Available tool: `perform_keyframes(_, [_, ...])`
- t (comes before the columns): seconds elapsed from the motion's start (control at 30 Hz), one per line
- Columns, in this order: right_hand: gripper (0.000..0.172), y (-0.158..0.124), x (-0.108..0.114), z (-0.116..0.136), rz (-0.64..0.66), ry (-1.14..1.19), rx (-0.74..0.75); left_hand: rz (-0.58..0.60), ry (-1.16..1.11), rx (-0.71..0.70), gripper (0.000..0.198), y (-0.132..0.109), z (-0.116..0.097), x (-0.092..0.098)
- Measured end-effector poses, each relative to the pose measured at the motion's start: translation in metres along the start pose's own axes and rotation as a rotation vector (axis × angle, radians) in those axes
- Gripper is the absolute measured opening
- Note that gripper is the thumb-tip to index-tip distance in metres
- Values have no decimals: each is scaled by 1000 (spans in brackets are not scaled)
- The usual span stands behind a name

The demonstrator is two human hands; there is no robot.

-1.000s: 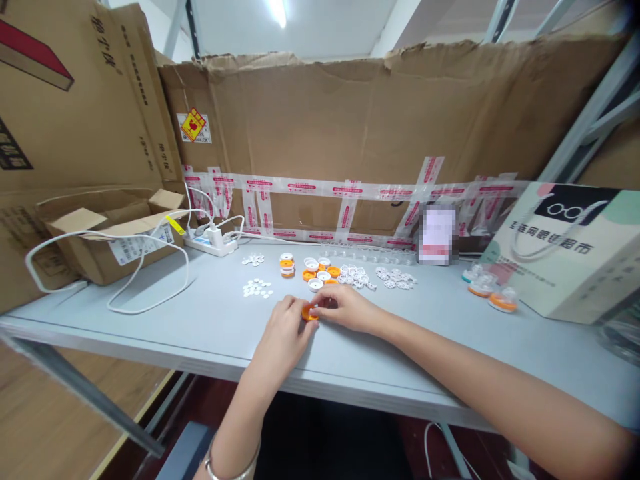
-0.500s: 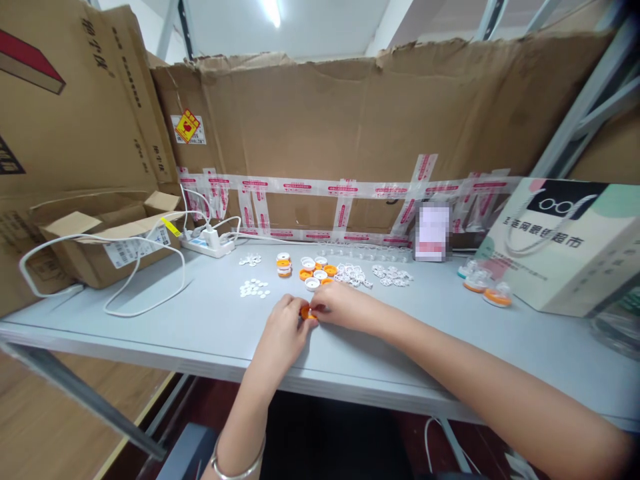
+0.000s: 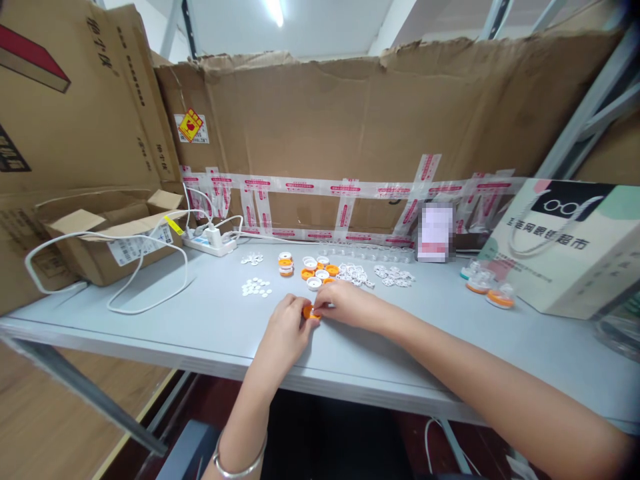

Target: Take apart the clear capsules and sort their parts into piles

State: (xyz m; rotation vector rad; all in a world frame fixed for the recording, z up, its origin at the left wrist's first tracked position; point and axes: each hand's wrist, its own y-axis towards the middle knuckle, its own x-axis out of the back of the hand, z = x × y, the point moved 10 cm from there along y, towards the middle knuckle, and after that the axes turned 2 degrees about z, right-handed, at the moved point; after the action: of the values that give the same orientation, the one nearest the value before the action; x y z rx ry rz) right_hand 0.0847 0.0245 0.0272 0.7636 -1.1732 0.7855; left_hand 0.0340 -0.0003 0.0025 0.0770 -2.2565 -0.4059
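My left hand (image 3: 285, 333) is closed around the edge of a round orange cap (image 3: 307, 311), low over the table near its front. Thumb and fingers of my right hand (image 3: 350, 304) are pinched together over the same cap, from the right. A speck of white shows at those fingertips; what they hold is too small to make out. Just behind my hands lies a cluster of round white caps (image 3: 314, 284) and orange caps (image 3: 332, 270). A pile of small white perforated parts (image 3: 354, 275) sits right of the cluster.
Small white discs (image 3: 256, 287), stacked caps (image 3: 285, 265) and another perforated-part pile (image 3: 394, 276) lie on the table (image 3: 200, 320). Clear pieces (image 3: 370, 253) line the back. Right stand clear-topped orange-based pieces (image 3: 500, 297) and a paper bag (image 3: 540, 247); left, a power strip (image 3: 210, 245) and carton (image 3: 110, 233).
The view has shifted slightly. Both hands stay at the orange cap, and a little more of it shows between my fingers.
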Motion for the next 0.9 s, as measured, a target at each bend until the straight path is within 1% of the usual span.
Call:
perform_keyframes(0.13, [12,1,-1,-3,37,2,-45,-8,10,-20,13,-1,-2,1])
perform_keyframes(0.37, [6,5,-10,-18,160,225,-92,15,-13,-16,14,0,-2,-1])
perform_keyframes(0.6, [1,9,-13,-24,156,229,-142,25,-19,-7,16,-1,-2,-1])
perform_keyframes(0.8, [8,8,-11,-22,148,275,-110,26,-39,-5,15,0,-2,-1])
perform_keyframes(0.9, [7,8,-9,-21,147,196,-111,26,-42,-4,15,-1,-2,-1])
